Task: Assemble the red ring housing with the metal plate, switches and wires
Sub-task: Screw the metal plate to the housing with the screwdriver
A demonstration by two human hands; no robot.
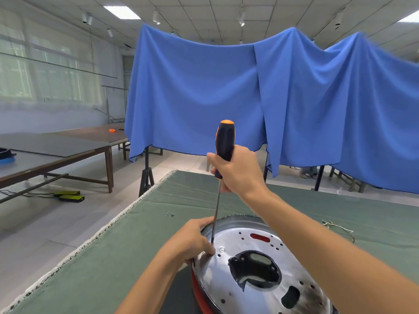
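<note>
While a wide blue cloth [272, 105] hangs across the back of the room, a worktop [140, 245] covered in green fabric fills the lower part of the view. On it, at the bottom right, lies a round shiny metal plate [256, 282] with many small holes, a large dark opening near its middle and a smaller red slot toward the far side. Under the plate's near left edge a strip of the red ring [199, 291] shows. The right hand [238, 173] is raised above the plate, its fingers wrapped round the lower part of the black and orange handle of a long screwdriver [223, 146]. The tool stands nearly upright, and its thin shaft runs down to a point on the plate's left side. The left hand [192, 241] rests on the plate's left rim, fingers curled and pinching right at the tip of the shaft; what they pinch cannot be made out. A small screw [222, 249] sits in the plate just beside that hand. Two tiny bits of hardware [170, 214] lie on the green fabric farther left, and a thin pale wire [337, 227] lies to the right of the plate.
</note>
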